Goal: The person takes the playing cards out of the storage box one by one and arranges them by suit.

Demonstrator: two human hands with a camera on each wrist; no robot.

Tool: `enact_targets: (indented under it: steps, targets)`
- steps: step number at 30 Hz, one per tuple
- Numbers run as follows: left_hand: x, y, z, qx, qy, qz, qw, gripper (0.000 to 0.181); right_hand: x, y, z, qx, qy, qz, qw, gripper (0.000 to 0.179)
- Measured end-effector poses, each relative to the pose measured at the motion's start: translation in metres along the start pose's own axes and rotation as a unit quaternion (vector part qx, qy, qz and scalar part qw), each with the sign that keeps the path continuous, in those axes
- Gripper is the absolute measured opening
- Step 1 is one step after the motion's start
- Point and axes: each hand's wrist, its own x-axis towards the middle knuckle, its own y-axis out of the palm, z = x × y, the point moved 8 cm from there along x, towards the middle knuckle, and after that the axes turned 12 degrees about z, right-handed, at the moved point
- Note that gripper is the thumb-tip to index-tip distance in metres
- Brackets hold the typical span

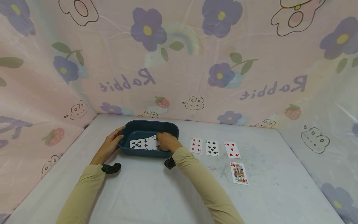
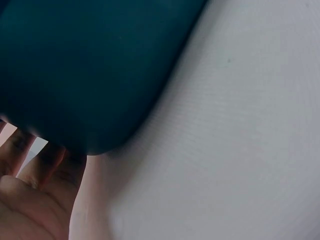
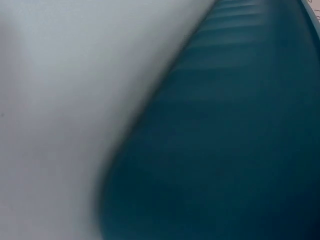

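A dark blue plastic bin [image 1: 150, 153] stands at the back left of the table; its outer wall fills much of both wrist views. My left hand [image 1: 109, 146] holds the bin's left end, with thumb and fingers at the rim; in the left wrist view its fingers [image 2: 52, 170] reach up to that end. Inside the bin lie several overlapping playing cards [image 1: 139, 144], face up with black clubs showing. My right hand [image 1: 168, 142] reaches in over the front wall, fingers bent down onto the right part of these cards. Its fingertips are hidden, and I cannot tell whether they pinch a card.
Right of the bin, a diamonds card [image 1: 196, 145], a clubs card [image 1: 212, 148] and a hearts card [image 1: 232, 150] lie face up in a row. A king of hearts [image 1: 239, 173] lies in front of the last one. A patterned curtain [image 1: 179, 77] rises behind the white tabletop [image 1: 145, 196].
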Motion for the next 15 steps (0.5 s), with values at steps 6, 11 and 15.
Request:
enact_targets:
  steps: [6,11,15]
  targets:
    - [0.0000,0.0005,0.0001,0.000,0.001,0.001,1.0000,0.052,-0.0016,-0.0022,0.0008,0.011,-0.019,-0.006,0.9997,0.045]
    - [0.0002,-0.0001,0.0002,-0.006,-0.002,-0.001,1.0000,0.052,-0.0003,-0.0041,0.0003,0.019,-0.029,-0.017,0.9992,0.047]
    - [0.0001,-0.0009,0.0006,-0.003,-0.003,-0.001,1.0000,0.052,0.0010,-0.0052,0.0009,0.007,-0.031,-0.027,0.9991,0.048]
